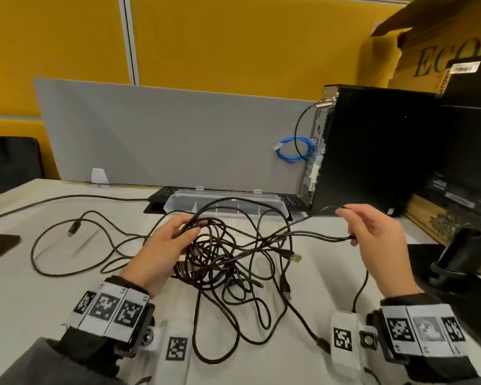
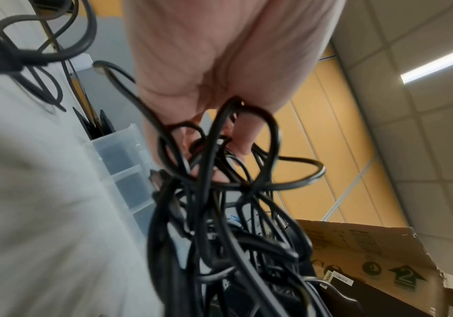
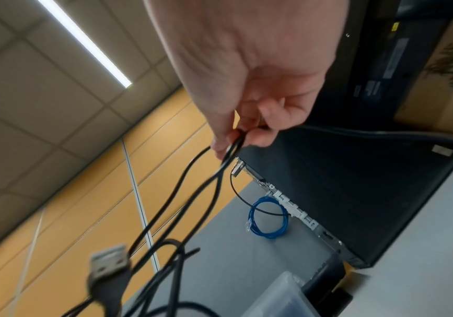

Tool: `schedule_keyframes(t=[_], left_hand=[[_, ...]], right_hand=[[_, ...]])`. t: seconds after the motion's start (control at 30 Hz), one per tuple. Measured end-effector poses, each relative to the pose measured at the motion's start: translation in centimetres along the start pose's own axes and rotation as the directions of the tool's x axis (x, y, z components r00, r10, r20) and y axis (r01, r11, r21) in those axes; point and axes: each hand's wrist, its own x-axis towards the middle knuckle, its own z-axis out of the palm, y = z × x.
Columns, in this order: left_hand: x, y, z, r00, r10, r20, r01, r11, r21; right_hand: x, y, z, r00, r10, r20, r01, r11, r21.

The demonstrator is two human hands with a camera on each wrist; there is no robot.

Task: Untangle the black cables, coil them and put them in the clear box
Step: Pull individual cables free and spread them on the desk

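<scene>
A tangle of black cables point(image 1: 222, 262) lies on the white table point(image 1: 39, 287) in front of me, with loops trailing left and toward me. My left hand point(image 1: 175, 234) grips a bunch of loops at the tangle's upper left; in the left wrist view the black cables point(image 2: 219, 193) hang from my left hand point(image 2: 219, 120) with its curled fingers. My right hand point(image 1: 372, 232) holds strands pulled out to the right; the right wrist view shows the right hand point(image 3: 236, 139) pinching a cable loop point(image 3: 192, 182) between thumb and fingers. The clear box point(image 1: 225, 205) lies beyond the tangle, lid open.
A black computer tower point(image 1: 372, 151) stands at the right with a blue cable coil point(image 1: 292, 151) behind it. A keyboard point(image 1: 167, 194) lies behind the box, before a grey divider point(image 1: 164, 134). Cardboard boxes point(image 1: 442, 51) and a black stand point(image 1: 461, 254) crowd the right edge. A USB plug point(image 3: 108, 268) dangles nearby.
</scene>
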Motion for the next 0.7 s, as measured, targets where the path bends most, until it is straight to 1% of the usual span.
schedule_keyframes(t=[0.1,0.17,0.2,0.27,0.33,0.4,0.47,0.53,0.57,0.63,0.67,0.7], left_hand=[[-0.1,0.1,0.3,0.998,-0.058,-0.018,0.056,0.996,-0.072],[-0.2,0.3,0.5,0.996,-0.08,-0.03,0.075,0.989,-0.127],[-0.2,0.4,0.5,0.996,-0.08,-0.035,0.074,0.986,-0.15],[-0.2,0.4,0.5,0.996,-0.068,-0.054,0.056,0.979,-0.194],[-0.1,0.5,0.4,0.995,-0.056,-0.079,0.035,0.968,-0.248],[-0.1,0.5,0.5,0.993,-0.055,-0.105,0.02,0.951,-0.31],[-0.1,0.5,0.6,0.991,-0.044,-0.129,-0.004,0.936,-0.352],[0.0,0.4,0.6,0.989,-0.032,-0.146,-0.023,0.932,-0.361],[0.1,0.3,0.6,0.988,-0.026,-0.15,-0.031,0.931,-0.363],[0.2,0.2,0.5,0.987,-0.014,-0.161,-0.047,0.929,-0.366],[0.2,0.1,0.4,0.986,-0.008,-0.166,-0.055,0.927,-0.37],[0.3,0.1,0.3,0.985,-0.002,-0.171,-0.064,0.922,-0.381]], right_hand=[[-0.1,-0.3,-0.3,0.992,-0.052,-0.113,0.047,0.998,-0.048],[-0.2,-0.4,-0.5,0.992,-0.078,-0.098,0.068,0.992,-0.107],[-0.2,-0.4,-0.6,0.996,-0.07,-0.056,0.062,0.989,-0.136],[-0.2,-0.2,-0.8,0.997,-0.007,0.077,0.023,0.979,-0.204],[-0.1,0.1,-0.9,0.979,0.051,0.199,0.001,0.966,-0.257],[-0.1,-0.2,-1.0,0.959,0.082,0.273,-0.015,0.971,-0.238],[-0.2,-0.6,-1.2,0.924,0.12,0.364,-0.047,0.978,-0.205],[-0.3,-0.6,-1.5,0.876,0.148,0.459,-0.078,0.983,-0.169],[-0.3,-0.8,-1.7,0.846,0.166,0.507,-0.113,0.984,-0.134],[-0.6,-1.3,-2.0,0.755,0.182,0.63,-0.218,0.976,-0.022],[-0.7,-1.6,-2.1,0.722,0.165,0.672,-0.263,0.964,0.046],[-0.8,-1.9,-2.2,0.722,0.137,0.678,-0.282,0.953,0.108]])
